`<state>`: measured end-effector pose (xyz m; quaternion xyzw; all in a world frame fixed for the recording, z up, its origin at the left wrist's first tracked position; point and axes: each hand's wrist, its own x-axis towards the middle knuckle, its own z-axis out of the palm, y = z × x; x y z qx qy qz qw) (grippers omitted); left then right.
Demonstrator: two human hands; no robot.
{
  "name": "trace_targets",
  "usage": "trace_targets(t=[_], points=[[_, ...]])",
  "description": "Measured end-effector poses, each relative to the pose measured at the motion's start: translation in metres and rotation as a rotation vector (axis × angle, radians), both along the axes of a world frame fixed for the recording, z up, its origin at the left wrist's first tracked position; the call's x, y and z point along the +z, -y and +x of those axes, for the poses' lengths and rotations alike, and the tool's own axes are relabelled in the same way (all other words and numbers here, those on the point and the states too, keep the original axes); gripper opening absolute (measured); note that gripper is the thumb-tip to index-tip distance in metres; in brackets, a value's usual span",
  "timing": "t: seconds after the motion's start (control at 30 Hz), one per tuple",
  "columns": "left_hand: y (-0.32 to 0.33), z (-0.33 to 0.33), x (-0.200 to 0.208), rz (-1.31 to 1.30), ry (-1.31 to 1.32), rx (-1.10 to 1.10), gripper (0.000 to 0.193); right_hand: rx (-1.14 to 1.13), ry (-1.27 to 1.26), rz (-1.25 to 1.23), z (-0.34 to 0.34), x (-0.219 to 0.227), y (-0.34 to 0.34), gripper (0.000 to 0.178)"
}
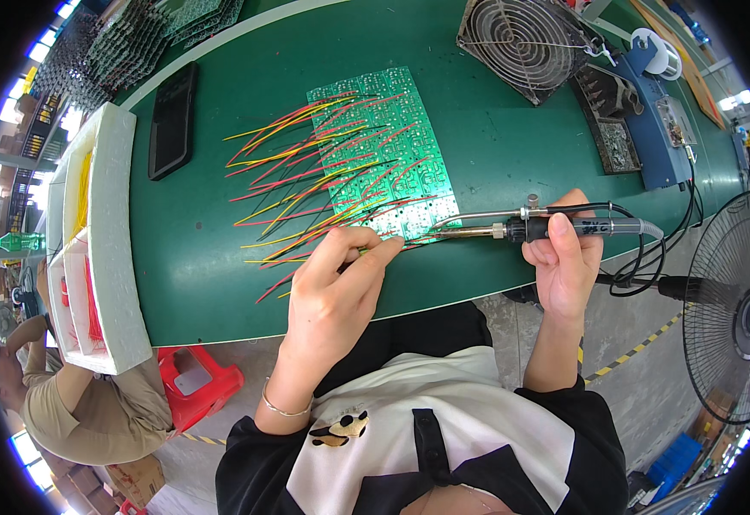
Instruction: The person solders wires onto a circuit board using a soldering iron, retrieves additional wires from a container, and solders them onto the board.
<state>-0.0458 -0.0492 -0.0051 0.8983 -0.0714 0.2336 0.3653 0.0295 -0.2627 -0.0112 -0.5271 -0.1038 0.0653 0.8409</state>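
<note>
A green circuit board panel (431, 172) lies on the table in front of me. Rows of red, yellow and black wires (293, 182) fan out leftward from it. Over its near edge, my left hand (334, 287) is closed in a pinch on a thin red wire (416, 244), whose end shows just past the fingertips. My right hand (568, 275) grips a soldering iron (525, 228) with a thin metal feed tube along it. The iron's tip points left, at the board's near edge beside my left fingertips. Whether tip and wire touch I cannot tell.
A white foam tray (124, 257) with bundled wires stands at left, near a black phone-like slab (173, 120). A caged fan (525, 43) and a blue soldering unit (654, 129) with a solder reel sit at right. Cables hang beside a floor fan (740, 313). Another person sits at left.
</note>
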Motion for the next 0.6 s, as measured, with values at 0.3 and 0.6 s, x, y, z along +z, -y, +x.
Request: trace_targets(t=[0.3,0.6], points=[[-0.0010,-0.0001,-0.0031,0.036,0.029,-0.005,0.028,-0.009,-0.009,-0.001,0.0003,-0.0005,0.0003,0.017],[-0.0007,-0.0015,-0.0087,0.101,0.063,0.003,0.031,-0.012,-0.004,-0.015,-0.0003,-0.0007,0.0000,0.016]])
